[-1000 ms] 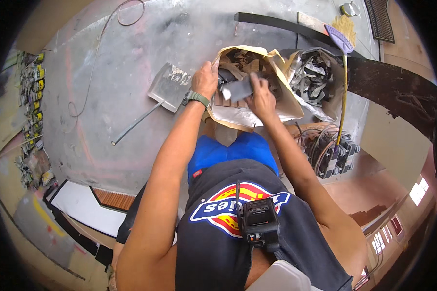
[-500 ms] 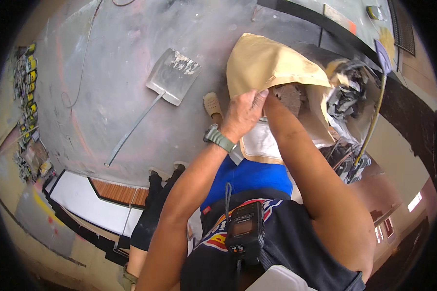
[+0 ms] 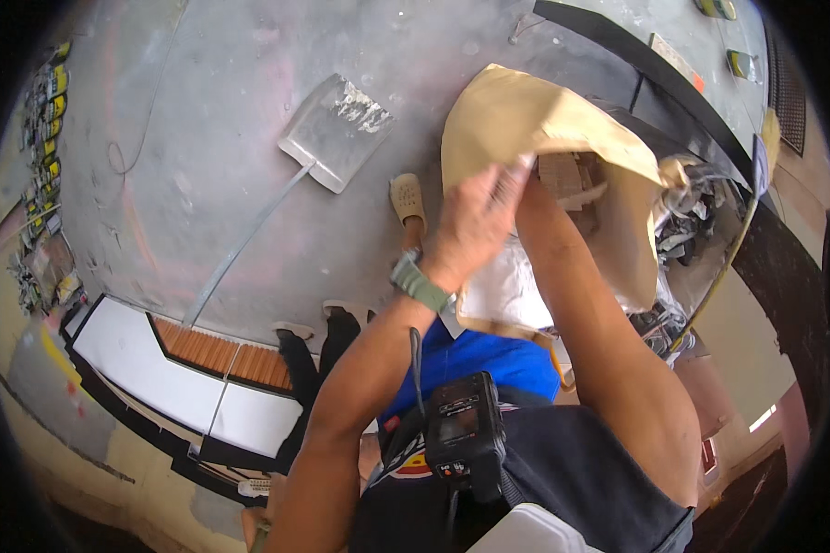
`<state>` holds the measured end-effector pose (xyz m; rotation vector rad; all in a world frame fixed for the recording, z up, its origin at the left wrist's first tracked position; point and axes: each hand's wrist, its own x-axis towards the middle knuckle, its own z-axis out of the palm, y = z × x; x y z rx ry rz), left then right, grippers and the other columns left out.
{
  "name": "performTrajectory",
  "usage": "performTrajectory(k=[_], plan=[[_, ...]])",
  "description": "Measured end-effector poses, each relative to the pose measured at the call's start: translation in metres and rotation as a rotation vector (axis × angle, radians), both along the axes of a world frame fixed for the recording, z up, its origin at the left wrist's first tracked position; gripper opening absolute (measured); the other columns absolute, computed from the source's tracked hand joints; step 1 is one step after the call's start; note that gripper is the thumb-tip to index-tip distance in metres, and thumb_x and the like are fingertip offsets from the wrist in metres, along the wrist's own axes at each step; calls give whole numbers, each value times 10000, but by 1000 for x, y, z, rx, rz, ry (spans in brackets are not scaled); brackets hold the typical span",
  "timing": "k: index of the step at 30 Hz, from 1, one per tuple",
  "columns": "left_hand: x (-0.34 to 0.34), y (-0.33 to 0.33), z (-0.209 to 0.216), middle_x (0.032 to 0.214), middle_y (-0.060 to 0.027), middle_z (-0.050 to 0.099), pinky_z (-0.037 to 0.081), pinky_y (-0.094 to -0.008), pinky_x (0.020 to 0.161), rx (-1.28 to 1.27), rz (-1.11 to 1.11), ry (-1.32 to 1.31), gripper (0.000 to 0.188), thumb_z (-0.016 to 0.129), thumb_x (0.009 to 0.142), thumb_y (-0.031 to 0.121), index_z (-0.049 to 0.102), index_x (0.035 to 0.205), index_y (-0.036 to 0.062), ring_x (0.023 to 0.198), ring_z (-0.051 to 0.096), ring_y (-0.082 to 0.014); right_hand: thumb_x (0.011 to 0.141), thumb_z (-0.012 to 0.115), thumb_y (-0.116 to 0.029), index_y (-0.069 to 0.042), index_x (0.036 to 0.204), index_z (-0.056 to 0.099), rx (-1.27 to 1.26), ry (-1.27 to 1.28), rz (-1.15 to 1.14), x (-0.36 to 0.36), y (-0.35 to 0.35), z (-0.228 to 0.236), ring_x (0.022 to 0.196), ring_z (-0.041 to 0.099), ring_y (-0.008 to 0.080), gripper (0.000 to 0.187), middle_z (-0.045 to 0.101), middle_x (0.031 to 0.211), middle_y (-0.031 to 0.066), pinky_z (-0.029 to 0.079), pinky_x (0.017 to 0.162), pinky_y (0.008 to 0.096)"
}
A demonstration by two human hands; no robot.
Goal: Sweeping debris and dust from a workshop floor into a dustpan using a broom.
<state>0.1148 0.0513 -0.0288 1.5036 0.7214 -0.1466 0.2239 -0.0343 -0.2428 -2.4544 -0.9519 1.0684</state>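
A large tan paper sack (image 3: 498, 115) stands in front of me with its mouth facing my body. My left hand (image 3: 475, 217), smeared by motion, is closed at the sack's near left rim; a watch with a green strap (image 3: 421, 284) is on that wrist. My right forearm (image 3: 572, 263) reaches into the mouth, and the right hand is hidden inside, so its fingers do not show. Brown cardboard-like scraps (image 3: 563, 175) lie within the sack. A white inner flap (image 3: 503, 286) hangs at its near side.
A metal dustpan (image 3: 341, 129) with a long handle lies on the grey floor, left of the sack. Crumpled dark waste (image 3: 687, 221) and a broom (image 3: 742, 221) are at the right. Another person's legs (image 3: 309, 369) stand beside a white bench (image 3: 124, 359). Yellow-and-black containers (image 3: 46, 147) line the far left.
The view has shifted slightly, so the sack sits farther right. My left hand has blurred with motion near the rim. The right forearm is still inside the sack.
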Motion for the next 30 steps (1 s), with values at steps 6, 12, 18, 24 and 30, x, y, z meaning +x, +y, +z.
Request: performTrajectory(k=[6, 12, 18, 24, 30], plan=[[1, 13, 0, 547, -10, 357, 335, -261, 483, 166, -31, -5, 450, 461, 849, 409, 459, 677, -8, 555, 340, -82, 593, 685, -278, -56, 1232, 345, 27, 140, 17, -15, -8, 88, 1176, 344, 303, 757, 340, 1277, 179, 385, 887, 355], [-19, 20, 32, 580, -133, 532, 413, -353, 519, 331, -49, 49, 320, 594, 771, 312, 501, 703, 13, 528, 520, -266, 669, 671, -262, -9, 747, 504, 143, -283, -400, -86, -98, 215, 539, 503, 267, 313, 551, 675, 117, 401, 503, 354], [6, 0, 51, 835, -114, 535, 422, -372, 709, 914, -194, -210, 348, 658, 697, 231, 483, 911, 20, 777, 533, -272, 663, 616, -550, 0, 611, 524, -127, 431, -1410, -212, -227, 250, 531, 466, 138, 561, 519, 596, 83, 392, 520, 265], [24, -13, 15, 722, -223, 582, 435, -453, 638, 861, -591, 63, 478, 494, 763, 473, 580, 766, 3, 695, 568, -384, 684, 589, -365, 85, 877, 587, 128, 428, -1562, -206, -166, 166, 740, 584, 267, 489, 611, 777, 174, 437, 682, 323], [63, 4, 47, 730, -219, 569, 441, -428, 611, 944, -700, -90, 300, 407, 838, 259, 578, 808, 14, 684, 561, -367, 649, 546, -206, 86, 743, 577, 448, -65, -1482, -169, -202, 202, 652, 589, 240, 308, 596, 666, 174, 448, 616, 337]])
